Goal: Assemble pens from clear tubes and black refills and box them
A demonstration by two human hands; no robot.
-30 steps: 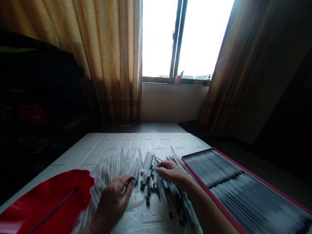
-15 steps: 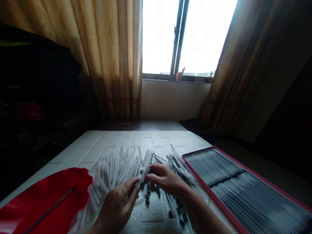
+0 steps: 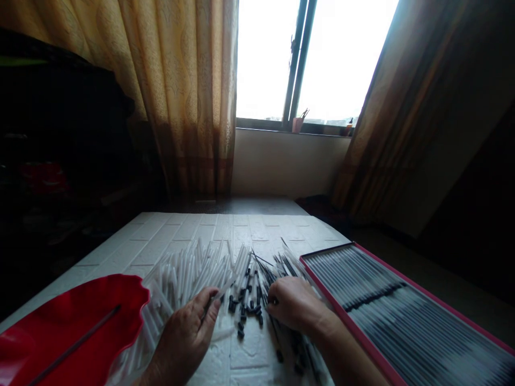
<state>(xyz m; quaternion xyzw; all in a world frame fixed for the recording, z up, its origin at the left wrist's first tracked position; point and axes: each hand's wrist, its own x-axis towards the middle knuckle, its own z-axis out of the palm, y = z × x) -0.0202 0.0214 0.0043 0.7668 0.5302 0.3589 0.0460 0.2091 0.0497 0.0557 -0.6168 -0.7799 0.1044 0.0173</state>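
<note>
In my left hand [image 3: 189, 327], a slim translucent pen barrel [image 3: 225, 288] is pinched between thumb and fingers, its far end pointing up to the right. My right hand [image 3: 295, 305] is closed over a pile of thin dark pen refills [image 3: 284, 265]; what its fingertips grip is hidden. Small black pen caps [image 3: 243, 311] lie scattered on the table between the hands. Beyond my left hand spreads a heap of loose clear barrels [image 3: 183, 273].
A red scalloped dish [image 3: 100, 305] with one dark pen-like stick [image 3: 80, 343] in it stands at the left. To the right lies a pink-edged box [image 3: 364, 252] filled with rows of pens [image 3: 426, 327]. All rest on a white brick-patterned table [image 3: 185, 230] before a window.
My right hand has left the barrel and moved right, down to the dark refills. My left hand keeps hold of the barrel and has shifted slightly left.
</note>
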